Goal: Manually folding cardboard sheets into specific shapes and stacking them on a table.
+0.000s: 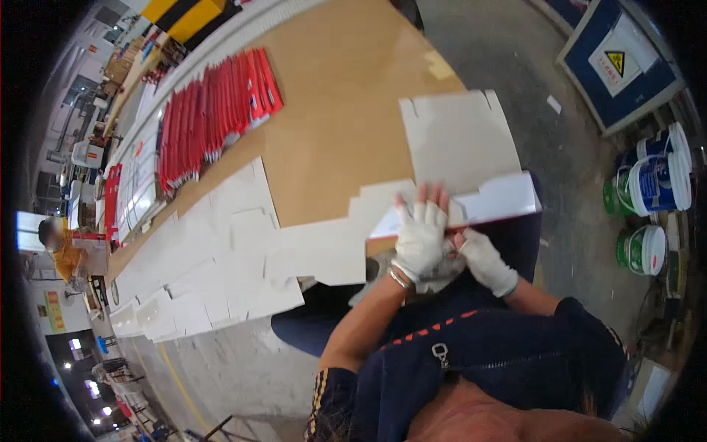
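While my dark blue top (501, 361) fills the space at six o'clock, my left hand (422, 239), in a white glove that leaves the fingertips bare, lies flat with its fingers straight and slightly apart across a white folded card (504, 199) with a red near edge. That card sits right under my palm, at the near edge of the table, its longer visible part running out toward two o'clock. A bracelet (398, 278) circles my left wrist. Just to the right, my right hand (487, 264), gloved the same way, has its fingers curled in at the card's red edge; I cannot tell whether they pinch it. Touching the card on its far side, toward twelve, a flat pale cardboard blank (460, 140) is spread out, and overlapping pale blanks (213, 254) stretch away toward nine. Past them is the bare brown tabletop (331, 110), with a row of red folded pieces (217, 114) packed close together at ten. Farther off, buckets (659, 180) stand between two and three, a blue panel (618, 66) with a yellow warning triangle is between one and two, and a person in orange (66, 258) is far away at nine.
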Action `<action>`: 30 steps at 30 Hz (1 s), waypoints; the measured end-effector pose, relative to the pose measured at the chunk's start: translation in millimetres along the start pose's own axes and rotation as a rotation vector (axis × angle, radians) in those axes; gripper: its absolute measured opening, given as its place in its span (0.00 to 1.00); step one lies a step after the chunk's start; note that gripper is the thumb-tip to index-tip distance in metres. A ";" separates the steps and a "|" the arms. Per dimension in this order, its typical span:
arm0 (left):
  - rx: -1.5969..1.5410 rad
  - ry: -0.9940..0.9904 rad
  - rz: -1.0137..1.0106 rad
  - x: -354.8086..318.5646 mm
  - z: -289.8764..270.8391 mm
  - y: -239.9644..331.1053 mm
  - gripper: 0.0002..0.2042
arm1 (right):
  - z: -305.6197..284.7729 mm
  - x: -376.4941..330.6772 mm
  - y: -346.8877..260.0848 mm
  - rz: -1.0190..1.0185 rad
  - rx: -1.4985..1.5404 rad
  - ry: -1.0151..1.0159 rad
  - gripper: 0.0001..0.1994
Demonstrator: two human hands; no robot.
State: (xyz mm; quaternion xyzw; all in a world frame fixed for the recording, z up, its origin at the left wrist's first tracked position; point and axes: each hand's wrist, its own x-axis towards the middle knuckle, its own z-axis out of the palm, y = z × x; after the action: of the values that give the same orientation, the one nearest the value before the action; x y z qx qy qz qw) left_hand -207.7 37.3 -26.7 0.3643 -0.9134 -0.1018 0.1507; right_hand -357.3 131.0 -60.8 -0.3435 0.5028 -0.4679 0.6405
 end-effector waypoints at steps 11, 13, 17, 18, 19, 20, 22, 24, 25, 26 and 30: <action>-0.025 -0.078 0.024 -7.1 -7.2 3.3 0.52 | -35.1 39.7 -50.6 -0.767 -1.134 0.670 0.10; -0.077 -0.041 0.059 -4.5 -1.6 4.0 0.50 | -31.1 48.4 -49.9 -0.849 -1.283 0.501 0.14; 0.080 -0.031 0.036 -24.7 6.2 -9.6 0.46 | -26.5 84.0 -68.8 -0.962 -1.522 0.132 0.23; 0.283 0.020 0.069 -40.2 7.1 -17.2 0.40 | -40.6 88.9 -62.7 -0.903 -1.580 0.081 0.23; 0.162 0.072 0.048 -55.5 7.5 -20.5 0.34 | -55.5 81.9 -65.9 -0.925 -1.620 0.096 0.22; 0.246 0.020 -0.019 -77.1 4.5 -29.9 0.32 | -63.8 84.4 -66.8 -0.930 -1.624 0.085 0.22; 0.307 -0.027 -0.113 -119.0 -13.9 -55.9 0.30 | -67.2 80.2 -64.5 -0.867 -1.658 0.034 0.22; 0.181 0.068 -0.153 -143.9 -35.3 -74.9 0.21 | -56.2 72.8 -71.5 -0.809 -1.624 0.011 0.23; 0.093 0.133 -0.112 -147.7 -45.5 -80.6 0.16 | -56.1 74.5 -71.0 -0.800 -1.608 -0.004 0.24; 0.012 0.201 -0.079 -147.3 -52.5 -86.1 0.11 | -57.1 80.7 -72.0 -0.800 -1.589 -0.026 0.25; -0.209 0.144 -0.049 -130.4 -65.6 -116.5 0.13 | -63.7 82.7 -72.9 -0.786 -1.563 -0.049 0.28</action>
State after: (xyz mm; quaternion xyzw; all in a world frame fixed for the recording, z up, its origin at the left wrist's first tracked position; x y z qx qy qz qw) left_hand -21.0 40.0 -26.1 0.3752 -0.8755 -0.1733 0.2506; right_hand -432.7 31.0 -37.6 -0.8427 0.5108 -0.1687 0.0243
